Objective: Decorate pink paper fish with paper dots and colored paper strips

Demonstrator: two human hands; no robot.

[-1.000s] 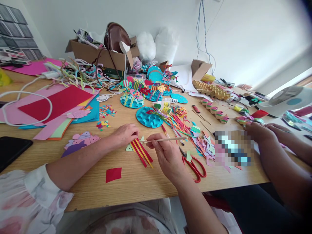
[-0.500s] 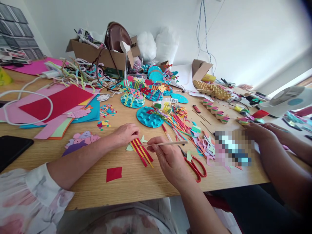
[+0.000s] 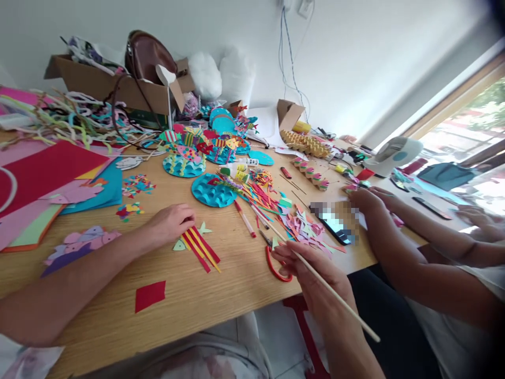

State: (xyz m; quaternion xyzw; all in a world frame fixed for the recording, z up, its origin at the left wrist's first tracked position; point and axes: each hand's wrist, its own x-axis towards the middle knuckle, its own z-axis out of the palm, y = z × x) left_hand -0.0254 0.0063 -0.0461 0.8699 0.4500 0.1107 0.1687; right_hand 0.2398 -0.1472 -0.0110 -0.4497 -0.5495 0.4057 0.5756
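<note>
My left hand (image 3: 175,220) rests on the table with curled fingers closed over the upper ends of red and yellow paper strips (image 3: 200,250), which fan out toward me. Beside the strips lie a pale green paper triangle (image 3: 179,246) and a green paper piece (image 3: 204,228). A long, thin wooden stick (image 3: 335,295) is gripped in my right hand (image 3: 311,263), slanting from upper left to lower right. Under and beside that hand are red-handled scissors (image 3: 272,266), partly hidden. A red paper square (image 3: 150,296) lies nearer the front edge.
Blue craft bases with paper fish (image 3: 183,163), a blue wavy disc (image 3: 213,190) and glue bottles (image 3: 236,171) stand mid-table. Paper scraps (image 3: 303,223) and a phone (image 3: 335,223) lie right. Another person's arms (image 3: 398,226) reach in there. Coloured sheets (image 3: 51,173) are stacked left.
The view has swung to the right. My right hand has moved away from the strips to the right, tilting the stick steeply downward. My left hand stays at the strips.
</note>
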